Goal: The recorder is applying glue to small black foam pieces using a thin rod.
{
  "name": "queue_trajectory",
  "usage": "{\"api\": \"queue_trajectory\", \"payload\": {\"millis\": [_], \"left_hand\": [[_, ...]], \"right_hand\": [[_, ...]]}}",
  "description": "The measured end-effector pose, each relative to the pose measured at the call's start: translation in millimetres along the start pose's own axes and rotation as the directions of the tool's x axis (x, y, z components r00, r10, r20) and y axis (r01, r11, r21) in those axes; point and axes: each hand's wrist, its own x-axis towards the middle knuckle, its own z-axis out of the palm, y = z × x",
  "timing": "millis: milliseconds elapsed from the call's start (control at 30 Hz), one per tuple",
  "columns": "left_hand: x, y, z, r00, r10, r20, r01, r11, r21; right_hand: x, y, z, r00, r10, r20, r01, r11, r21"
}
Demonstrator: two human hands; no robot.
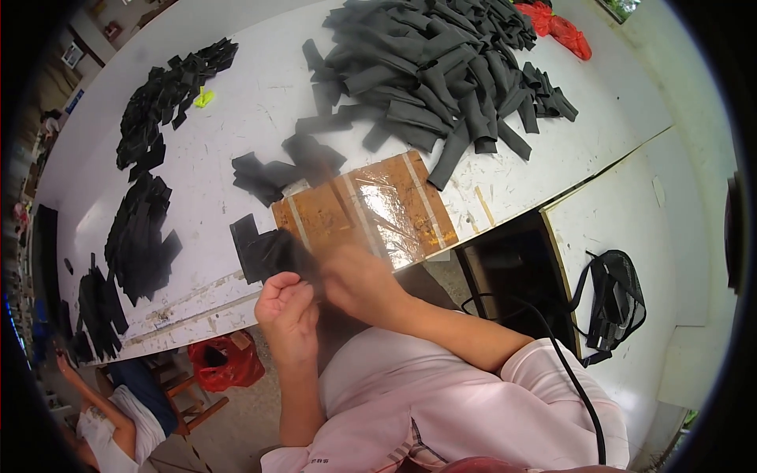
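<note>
My left hand (289, 317) is closed, its fingers curled just off the table's front edge. What it may hold is hidden. A black fabric piece (268, 251) lies right behind its fingertips; whether they grip it cannot be told. Beside it, smeared by motion, my right hand (359, 285) hovers by the near edge of a brown taped board (323, 211). More black fabric pieces (264, 177) rest just beyond the board's left corner. A large heap of dark grey fabric tubes (418, 67) covers the far middle of the table.
Along the left lie piles of black pieces (138, 236) and a small yellow-green item (204, 97). Red plastic (564, 35) sits far right. A black mesh pouch (613, 303) is on the right-hand surface. Below are a red bag (226, 364) and another person (118, 422) at left.
</note>
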Motion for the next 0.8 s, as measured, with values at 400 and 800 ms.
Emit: {"api": "queue_trajectory", "payload": {"millis": [400,800], "left_hand": [[6.1,-19.6,4.4,0.747,0.665,-0.017,-0.458,0.533,0.711],[-10.3,19.4,-7.1,0.79,-0.065,0.609,0.27,0.929,-0.251]], "right_hand": [[5.6,0.4,3.1,0.632,0.314,0.708,-0.68,-0.213,0.701],[5.8,-13.6,-9.9,0.795,0.214,0.567,-0.606,0.291,0.74]]}}
